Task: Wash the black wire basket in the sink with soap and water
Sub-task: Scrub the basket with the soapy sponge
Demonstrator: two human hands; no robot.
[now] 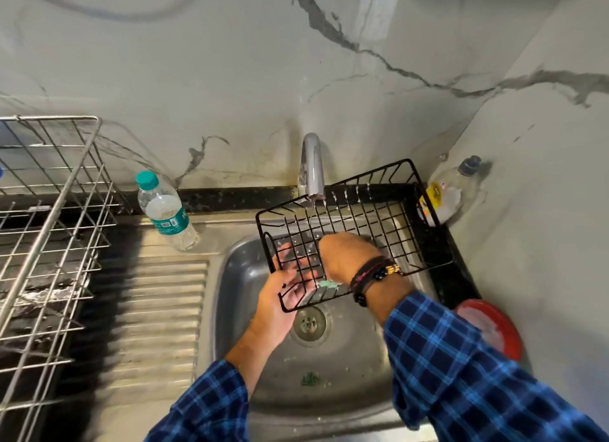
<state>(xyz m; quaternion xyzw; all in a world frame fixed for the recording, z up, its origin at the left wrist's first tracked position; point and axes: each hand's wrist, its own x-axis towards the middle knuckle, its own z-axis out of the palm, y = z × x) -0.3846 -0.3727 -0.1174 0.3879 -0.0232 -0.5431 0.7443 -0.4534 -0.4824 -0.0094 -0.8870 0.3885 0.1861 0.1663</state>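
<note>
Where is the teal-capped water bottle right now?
In the head view, the water bottle stands at the back of the drainboard, left of the tap, between the silver wire rack and the sink.

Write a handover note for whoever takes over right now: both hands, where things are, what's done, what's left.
Left hand: grips the near left corner of the black wire basket, holding it tilted above the stainless steel sink.
Right hand: inside the basket, holding a green scrub pad against the wires.
Chrome tap: on, with water falling onto the basket's far side.
Done: the basket is wet and scrubbing is under way. No suds are visible, so I cannot tell if soap is on.
Left: scrub the remaining wires, rinse, and turn off the tap.
</note>
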